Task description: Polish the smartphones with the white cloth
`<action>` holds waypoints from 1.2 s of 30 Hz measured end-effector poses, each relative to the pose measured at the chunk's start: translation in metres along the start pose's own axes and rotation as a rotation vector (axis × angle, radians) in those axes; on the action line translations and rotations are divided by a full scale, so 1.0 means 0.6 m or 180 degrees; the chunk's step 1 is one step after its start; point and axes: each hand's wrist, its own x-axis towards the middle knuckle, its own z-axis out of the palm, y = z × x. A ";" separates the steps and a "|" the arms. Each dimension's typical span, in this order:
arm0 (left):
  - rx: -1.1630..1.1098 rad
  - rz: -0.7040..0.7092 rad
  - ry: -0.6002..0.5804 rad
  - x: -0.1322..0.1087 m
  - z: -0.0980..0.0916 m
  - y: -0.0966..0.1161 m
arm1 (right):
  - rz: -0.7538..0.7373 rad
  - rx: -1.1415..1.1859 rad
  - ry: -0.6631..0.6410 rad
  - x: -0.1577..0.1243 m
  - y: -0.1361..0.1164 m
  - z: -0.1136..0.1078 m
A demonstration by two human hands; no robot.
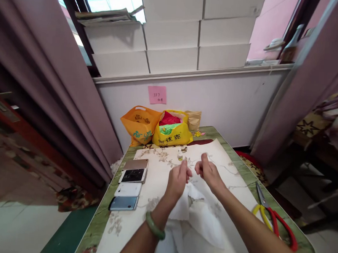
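My left hand (pixel 178 180) is closed in a pinch above the middle of the table, with a green bangle (pixel 155 225) on its wrist. A white cloth or tissue (pixel 200 216) hangs from under this hand down onto the table. My right hand (pixel 208 171) is also closed in a loose fist just to its right, thumb up. What the fingers of either hand pinch is too small to make out. A small bottle (pixel 180 154) stands on the table just beyond the hands.
Several phones (pixel 131 185) lie in a column at the table's left. Scissors (pixel 272 217) with red and yellow handles lie at the right edge. Orange (pixel 139 126) and yellow (pixel 171 134) bags stand at the far end. White boxes (pixel 174 39) are stacked on the sill.
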 end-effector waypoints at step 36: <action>0.0125 -0.0206 0.0564 -0.156 -0.083 -0.191 | -0.0345 -0.1410 -0.0327 -0.184 0.179 -0.038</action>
